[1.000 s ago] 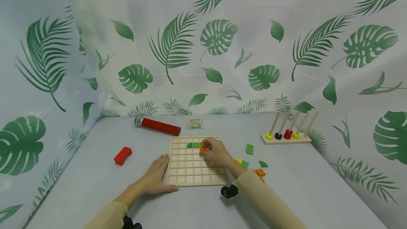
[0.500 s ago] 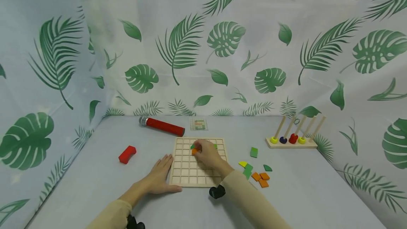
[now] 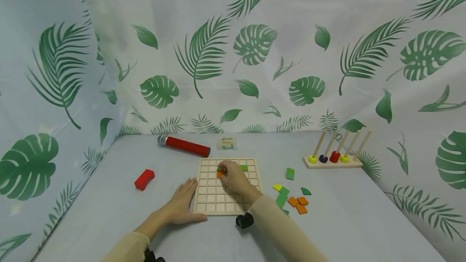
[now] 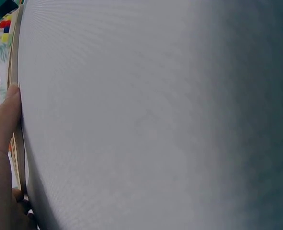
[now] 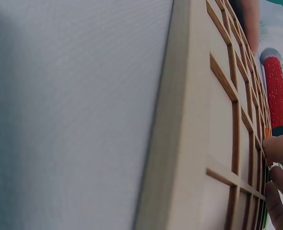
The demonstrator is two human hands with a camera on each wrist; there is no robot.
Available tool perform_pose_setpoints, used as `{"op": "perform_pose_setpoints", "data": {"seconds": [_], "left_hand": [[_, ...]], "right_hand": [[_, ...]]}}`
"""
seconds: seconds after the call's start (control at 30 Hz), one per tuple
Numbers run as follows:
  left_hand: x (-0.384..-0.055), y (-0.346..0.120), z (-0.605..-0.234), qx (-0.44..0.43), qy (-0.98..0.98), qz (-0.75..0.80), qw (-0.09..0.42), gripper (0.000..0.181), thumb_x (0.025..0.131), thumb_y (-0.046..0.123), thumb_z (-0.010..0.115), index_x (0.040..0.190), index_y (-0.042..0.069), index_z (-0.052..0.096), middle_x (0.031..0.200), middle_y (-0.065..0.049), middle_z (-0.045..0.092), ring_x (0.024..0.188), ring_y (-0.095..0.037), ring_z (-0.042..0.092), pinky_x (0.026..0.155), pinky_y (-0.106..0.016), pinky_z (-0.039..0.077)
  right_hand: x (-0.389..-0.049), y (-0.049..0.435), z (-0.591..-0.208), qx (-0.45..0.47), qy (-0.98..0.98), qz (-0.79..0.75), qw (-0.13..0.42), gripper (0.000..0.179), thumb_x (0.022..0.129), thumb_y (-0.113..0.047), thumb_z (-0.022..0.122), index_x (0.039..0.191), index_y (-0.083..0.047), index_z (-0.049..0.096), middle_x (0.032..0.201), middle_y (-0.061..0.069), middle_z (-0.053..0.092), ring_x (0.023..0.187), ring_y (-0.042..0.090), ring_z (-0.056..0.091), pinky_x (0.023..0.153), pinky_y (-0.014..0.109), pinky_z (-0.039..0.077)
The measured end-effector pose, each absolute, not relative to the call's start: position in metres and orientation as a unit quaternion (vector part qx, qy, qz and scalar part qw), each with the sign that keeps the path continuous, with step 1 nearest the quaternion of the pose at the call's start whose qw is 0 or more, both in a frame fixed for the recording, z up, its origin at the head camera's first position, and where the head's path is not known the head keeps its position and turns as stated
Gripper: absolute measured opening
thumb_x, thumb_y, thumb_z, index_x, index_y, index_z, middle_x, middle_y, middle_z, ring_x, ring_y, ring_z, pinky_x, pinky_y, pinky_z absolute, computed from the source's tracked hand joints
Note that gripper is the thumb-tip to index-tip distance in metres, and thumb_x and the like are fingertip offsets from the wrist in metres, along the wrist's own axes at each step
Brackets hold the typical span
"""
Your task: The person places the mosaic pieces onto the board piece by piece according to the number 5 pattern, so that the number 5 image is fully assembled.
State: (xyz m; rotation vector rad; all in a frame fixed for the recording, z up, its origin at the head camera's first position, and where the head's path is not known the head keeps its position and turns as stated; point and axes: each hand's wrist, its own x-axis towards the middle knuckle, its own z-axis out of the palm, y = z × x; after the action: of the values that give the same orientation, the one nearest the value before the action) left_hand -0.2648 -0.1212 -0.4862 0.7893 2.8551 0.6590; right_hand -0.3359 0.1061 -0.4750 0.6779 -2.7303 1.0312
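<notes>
A wooden grid board lies flat on the table. My left hand rests beside it, straight fingers along its left edge and thumb near its front corner; in the left wrist view a fingertip touches the rim. Over the board's back rows my right hand pinches a small orange square tile, which the fingers partly cover. A green tile sits in the back part of the grid, right of those fingers. In the right wrist view, the orange tile shows only as a sliver at the fingertip.
Several loose tiles lie right of the board: orange squares, green pieces and a yellow one. Behind stand a pattern card and a red microphone. A red block is left, a peg stacker right.
My right hand has moved left across the board with the orange tile, uncovering the green tile at right. The left hand stays at the board's edge. The head view has shifted slightly.
</notes>
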Motion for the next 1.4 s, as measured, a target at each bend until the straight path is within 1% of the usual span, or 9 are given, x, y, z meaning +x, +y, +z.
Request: {"op": "perform_pose_setpoints", "data": {"seconds": [0.27,0.47,0.67,0.87,1.0,1.23,1.33,1.4], "left_hand": [[-0.264,-0.117,-0.487,0.264,0.937,0.221,0.052,0.119,0.070,0.072,0.064,0.147,-0.006,0.018,0.154,-0.020,0.017,0.142,-0.034,0.008,0.114,-0.049,0.009],[-0.264,-0.117,-0.487,0.263,0.937,0.223,0.055,0.120,0.070,0.072,0.064,0.147,-0.006,0.017,0.154,-0.020,0.017,0.142,-0.033,0.007,0.114,-0.049,0.009],[-0.264,-0.117,-0.484,0.260,0.938,0.224,0.055,0.120,0.070,0.072,0.064,0.147,-0.006,0.017,0.154,-0.020,0.017,0.142,-0.034,0.008,0.113,-0.050,0.009],[-0.264,-0.118,-0.486,0.259,0.939,0.219,0.051,0.119,0.070,0.071,0.064,0.147,-0.006,0.017,0.154,-0.020,0.017,0.142,-0.034,0.008,0.113,-0.050,0.009],[-0.263,-0.118,-0.485,0.253,0.941,0.221,0.053,0.119,0.070,0.070,0.066,0.147,-0.006,0.018,0.153,-0.021,0.018,0.142,-0.035,0.009,0.113,-0.050,0.009],[-0.261,-0.120,-0.482,0.262,0.935,0.232,0.051,0.117,0.071,0.065,0.068,0.146,-0.008,0.019,0.152,-0.024,0.019,0.141,-0.038,0.010,0.112,-0.053,0.011],[-0.261,-0.120,-0.483,0.256,0.937,0.230,0.056,0.118,0.070,0.067,0.068,0.147,-0.007,0.018,0.153,-0.022,0.018,0.141,-0.036,0.009,0.113,-0.052,0.010],[-0.262,-0.120,-0.484,0.255,0.939,0.224,0.058,0.118,0.070,0.069,0.066,0.147,-0.006,0.017,0.153,-0.021,0.017,0.142,-0.035,0.008,0.113,-0.051,0.010]], "right_hand": [[-0.336,0.109,-0.478,0.218,-0.905,0.356,0.079,0.033,0.080,0.006,0.065,0.113,0.001,0.061,0.101,0.007,0.063,0.092,0.018,0.061,0.078,0.025,0.052],[-0.334,0.115,-0.477,0.223,-0.901,0.362,0.083,0.033,0.080,0.004,0.065,0.113,-0.001,0.061,0.104,0.008,0.063,0.094,0.018,0.061,0.080,0.027,0.052],[-0.328,0.132,-0.468,0.234,-0.898,0.363,0.085,0.031,0.084,0.000,0.064,0.115,-0.001,0.060,0.105,0.009,0.063,0.095,0.019,0.060,0.080,0.028,0.052],[-0.317,0.170,-0.458,0.231,-0.891,0.382,0.078,0.030,0.086,0.000,0.064,0.116,0.001,0.060,0.106,0.012,0.063,0.094,0.024,0.059,0.074,0.029,0.053],[-0.310,0.203,-0.458,0.219,-0.898,0.373,0.075,0.031,0.085,0.001,0.066,0.115,0.001,0.060,0.104,0.010,0.064,0.092,0.022,0.060,0.073,0.027,0.053],[-0.290,0.261,-0.456,0.163,-0.917,0.361,0.037,0.032,0.084,-0.001,0.067,0.115,-0.003,0.060,0.104,0.007,0.065,0.093,0.019,0.059,0.080,0.032,0.052],[-0.280,0.282,-0.457,0.147,-0.924,0.351,0.038,0.030,0.085,-0.004,0.068,0.114,-0.005,0.061,0.103,0.006,0.065,0.092,0.016,0.059,0.081,0.032,0.053],[-0.272,0.296,-0.458,0.151,-0.925,0.347,0.040,0.029,0.085,-0.004,0.067,0.114,-0.003,0.061,0.103,0.006,0.066,0.091,0.017,0.060,0.081,0.032,0.054]]}}
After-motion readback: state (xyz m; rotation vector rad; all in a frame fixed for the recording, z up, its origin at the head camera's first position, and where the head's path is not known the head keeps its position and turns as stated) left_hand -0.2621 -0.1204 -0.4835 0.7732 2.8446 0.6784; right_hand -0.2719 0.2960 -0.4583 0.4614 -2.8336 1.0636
